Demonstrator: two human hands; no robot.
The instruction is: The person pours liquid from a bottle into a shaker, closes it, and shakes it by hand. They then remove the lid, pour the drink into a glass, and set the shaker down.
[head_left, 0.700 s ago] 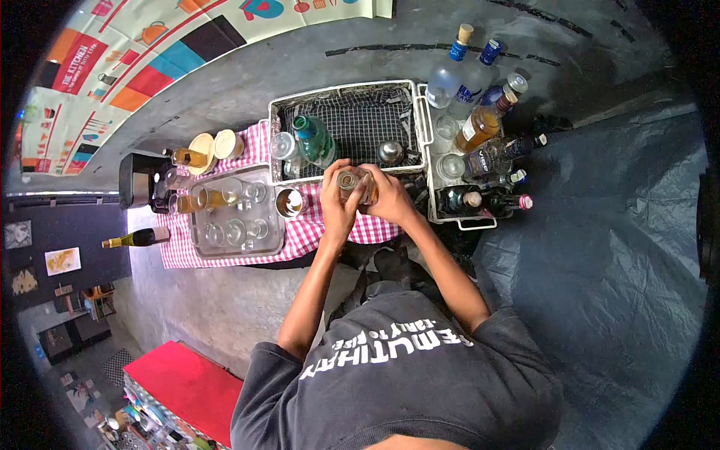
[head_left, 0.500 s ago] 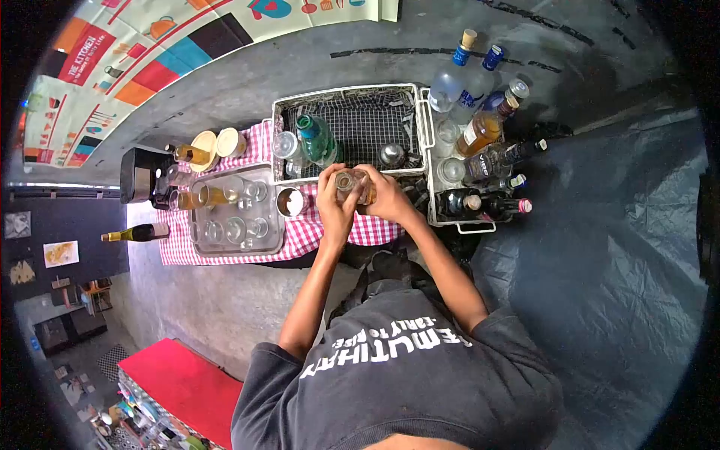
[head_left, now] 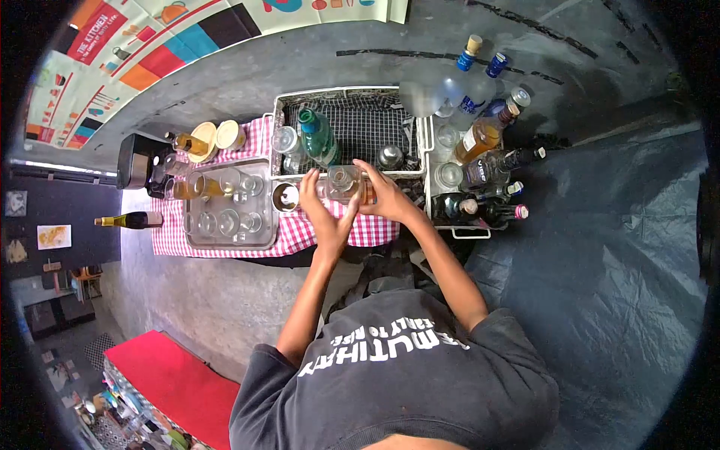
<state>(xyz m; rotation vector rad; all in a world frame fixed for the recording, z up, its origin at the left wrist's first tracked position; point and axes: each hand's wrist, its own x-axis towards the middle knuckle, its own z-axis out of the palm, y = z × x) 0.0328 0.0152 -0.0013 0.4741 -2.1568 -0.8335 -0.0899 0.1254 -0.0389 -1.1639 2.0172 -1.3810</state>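
Observation:
A clear glass bottle (head_left: pixel 345 180) with a patch of orange on its side stands at the front edge of the wire basket, its mouth facing up at me. My right hand (head_left: pixel 388 201) is closed around the bottle's right side. On the other side, my left hand (head_left: pixel 326 221) is open, fingers and thumb spread apart. Its thumb is near the bottle's front; contact cannot be made out. Just left of these fingers sits a metal cup (head_left: pixel 286 196) with something white inside. Behind, the white wire basket (head_left: pixel 360 88) holds a green bottle (head_left: pixel 318 139), a clear jar and a round metal piece (head_left: pixel 390 156).
To the left, a grey tray (head_left: pixel 232 241) carries several glasses on a checked cloth (head_left: pixel 300 238). A wine bottle (head_left: pixel 139 220) stands beyond its left end. Several liquor bottles fill the white rack (head_left: pixel 471 234) at right. A red tabletop (head_left: pixel 176 386) lies lower left.
My left hand has opened and shifted left, away from the bottle it was wrapped around. My right hand stays on the bottle. The whole view has shifted slightly.

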